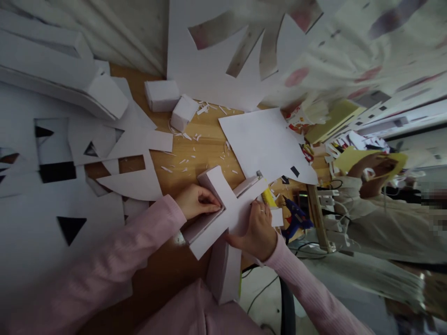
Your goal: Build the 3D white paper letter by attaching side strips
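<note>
Since there's just the one head view, everything comes from that. Two pink sleeves come up from the bottom of the frame, and both hands land on a white cross-shaped cardboard form just below the middle.

The left hand comes in from the lower left. Its fingers are curled and pinched onto the edge of the cross's left arm, with the thumb on top. The right hand comes from the lower right, palm down, fingers laid flat on the right arm of the cross and a ring on one finger. It's pressing more than gripping. So the hands are apart, one on each side, both touching the form. The form's lower arm seems to stick out past the table's near edge.

Containers: a small white box sits upper middle with a second white box tilted just beside it. Both are closed, so no idea what's inside. A printed paper cup sits right of them, and its contents are too blurry to call.

Room to move is tight. The wooden table only shows bare in a strip above the hands, and that's sprinkled with paper scraps. A white sheet lies just above the right hand. A yellow utility knife is right by its fingertips, and a blue glue gun sits near its right side. Cut-out sheets crowd the whole left. Another person's hand is at the right edge, well apart.
</note>
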